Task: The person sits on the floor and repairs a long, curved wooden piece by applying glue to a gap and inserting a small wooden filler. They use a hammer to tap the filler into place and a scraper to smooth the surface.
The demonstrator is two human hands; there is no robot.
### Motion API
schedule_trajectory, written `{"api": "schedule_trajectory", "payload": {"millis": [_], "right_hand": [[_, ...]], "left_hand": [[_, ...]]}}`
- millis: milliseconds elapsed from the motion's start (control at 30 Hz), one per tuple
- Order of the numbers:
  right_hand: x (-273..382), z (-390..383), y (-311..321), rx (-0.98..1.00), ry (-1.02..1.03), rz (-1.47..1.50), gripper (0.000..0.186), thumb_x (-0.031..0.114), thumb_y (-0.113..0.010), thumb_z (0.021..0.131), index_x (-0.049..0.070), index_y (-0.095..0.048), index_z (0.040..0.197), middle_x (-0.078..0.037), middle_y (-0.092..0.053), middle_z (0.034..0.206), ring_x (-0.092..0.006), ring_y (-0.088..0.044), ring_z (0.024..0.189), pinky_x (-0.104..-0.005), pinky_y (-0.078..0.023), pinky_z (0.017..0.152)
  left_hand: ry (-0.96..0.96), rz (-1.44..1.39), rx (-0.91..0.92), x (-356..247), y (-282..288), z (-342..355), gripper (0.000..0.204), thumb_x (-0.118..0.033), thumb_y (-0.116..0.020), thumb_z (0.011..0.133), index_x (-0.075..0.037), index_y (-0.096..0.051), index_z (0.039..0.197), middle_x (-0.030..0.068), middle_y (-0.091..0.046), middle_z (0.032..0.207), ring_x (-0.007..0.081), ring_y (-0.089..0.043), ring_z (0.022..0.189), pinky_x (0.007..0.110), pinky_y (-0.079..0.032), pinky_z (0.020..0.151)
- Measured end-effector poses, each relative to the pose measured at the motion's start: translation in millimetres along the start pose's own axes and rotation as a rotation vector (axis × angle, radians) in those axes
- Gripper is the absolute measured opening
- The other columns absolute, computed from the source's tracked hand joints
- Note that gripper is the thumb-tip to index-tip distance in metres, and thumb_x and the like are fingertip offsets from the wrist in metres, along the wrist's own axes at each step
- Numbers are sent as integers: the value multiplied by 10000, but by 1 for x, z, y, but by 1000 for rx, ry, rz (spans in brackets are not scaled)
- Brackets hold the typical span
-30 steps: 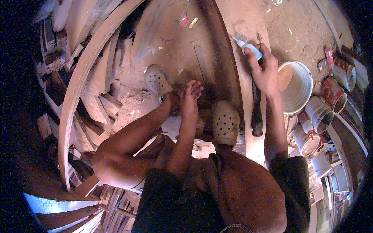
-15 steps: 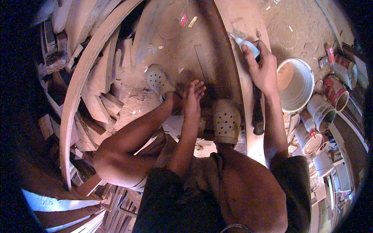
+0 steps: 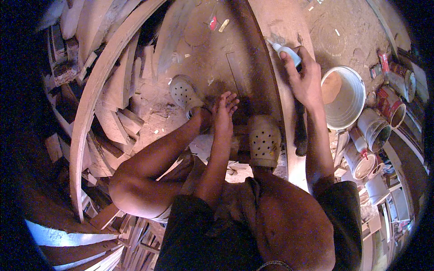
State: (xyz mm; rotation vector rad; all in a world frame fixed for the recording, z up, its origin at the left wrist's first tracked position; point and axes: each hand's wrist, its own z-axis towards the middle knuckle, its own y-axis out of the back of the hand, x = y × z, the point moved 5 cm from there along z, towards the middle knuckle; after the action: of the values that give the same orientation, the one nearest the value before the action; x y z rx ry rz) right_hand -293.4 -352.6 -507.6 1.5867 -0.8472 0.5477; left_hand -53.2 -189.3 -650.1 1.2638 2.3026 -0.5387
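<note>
In my right hand [image 3: 306, 76] is a small pale-blue squeeze bottle [image 3: 289, 55] with a white pointed nozzle, tilted so the nozzle aims to the far left. The tip is close to a dark stained patch on a long, wide wooden board [image 3: 296, 168] that runs lengthwise to my right. A dark, long-handled tool [image 3: 300, 131] lies along the board beneath my right wrist; its other end is partly hidden. My left hand [image 3: 224, 107] hovers between my knees with fingers loosely apart and nothing in it.
A white bucket [image 3: 356, 97] stands right of the board, with several used cans [image 3: 374, 131] and a red-capped bottle [image 3: 360, 143] nearer me. Wood offcuts [image 3: 110, 124] heap up at the left behind a curved wooden strip [image 3: 86, 106]. My perforated clogs [image 3: 264, 141] rest on the dusty ground.
Almost nothing differs. The bottle and both hands stay nearly where they were, with only a very slight shift of the view.
</note>
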Motion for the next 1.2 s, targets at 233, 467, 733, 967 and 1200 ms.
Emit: {"api": "schedule_trajectory", "payload": {"millis": [233,467,733,967,1200], "right_hand": [[-1,0,0,-7,-37,-28,337,326,-619,936,-10,-597,950,-173,-590,667,-166,-512,591,-345,-440,565],[1,-1,0,-33,-28,-22,341,331,-620,937,-9,-602,950,-161,-598,669,-143,-504,573,-323,-412,524],[-3,-2,0,-40,-7,-22,326,318,-623,937,-8,-604,940,-142,-590,655,-140,-487,564,-316,-407,519],[-1,-3,2,-73,33,20,320,299,-617,940,-20,-601,933,-173,-584,664,-163,-512,587,-340,-439,556],[-1,-2,3,-35,-4,18,319,300,-611,920,-11,-611,988,-228,-630,738,-315,-617,662,-402,-491,603]], "left_hand": [[3,20,9,-3,-4,-2,378,-373,-499,989,-76,-582,1208,74,-674,1121,173,-651,945,302,-476,811],[6,19,1,-2,-2,-2,387,-376,-494,990,-77,-570,1224,79,-674,1124,174,-651,947,309,-473,812],[-14,2,-3,-2,-3,-3,405,-393,-528,973,-70,-587,1210,85,-678,1107,181,-659,931,308,-479,802],[-6,2,-3,0,-3,-2,413,-391,-532,969,-65,-583,1217,82,-680,1101,183,-660,920,303,-483,786],[-1,5,-18,-2,-4,-1,398,-388,-527,970,-70,-589,1203,77,-676,1110,174,-655,923,298,-479,786]]}}
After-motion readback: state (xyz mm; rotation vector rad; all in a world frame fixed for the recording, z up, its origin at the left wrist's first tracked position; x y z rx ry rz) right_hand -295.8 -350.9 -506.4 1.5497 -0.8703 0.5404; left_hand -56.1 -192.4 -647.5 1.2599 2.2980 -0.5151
